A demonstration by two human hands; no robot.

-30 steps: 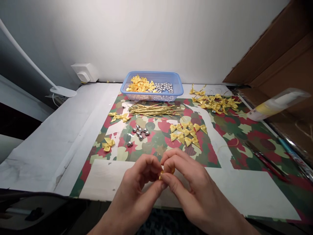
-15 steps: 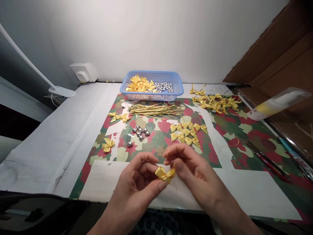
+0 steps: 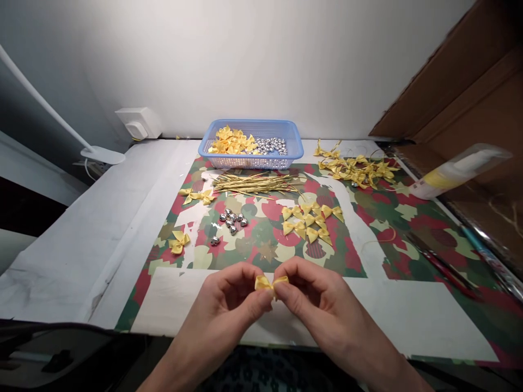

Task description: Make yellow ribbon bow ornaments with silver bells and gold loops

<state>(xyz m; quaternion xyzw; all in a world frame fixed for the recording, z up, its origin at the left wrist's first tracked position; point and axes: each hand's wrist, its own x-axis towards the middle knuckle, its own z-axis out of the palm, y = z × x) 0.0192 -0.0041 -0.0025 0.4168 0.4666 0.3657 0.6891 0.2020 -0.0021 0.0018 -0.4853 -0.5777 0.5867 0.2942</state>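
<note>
Between my two hands, above the table's front edge, is a small yellow ribbon bow (image 3: 263, 282). My left hand (image 3: 232, 299) pinches its left side between thumb and fingers. My right hand (image 3: 312, 299) grips the right loop the same way, thumb in front. Both thumbs nearly meet below the bow's knot. Past the hands, several yellow bows (image 3: 312, 220) lie grouped on the patterned mat, and silver jingle bells (image 3: 232, 220) are clustered to their left. A bundle of gold twist ties (image 3: 255, 184) lies farther back.
A blue basket (image 3: 250, 124) with bows and bells stands by the wall. At back right are bows with ties (image 3: 359, 170) and a pump bottle (image 3: 453, 173). Scissors (image 3: 445, 267) lie on the right; a few bows (image 3: 178, 242) lie at left. A lamp (image 3: 102, 154) stands far left.
My right hand has come in and closed on the bow's right loop; before, its fingers were apart beside it. The bow now sits slightly higher and further left, levelled between both hands.
</note>
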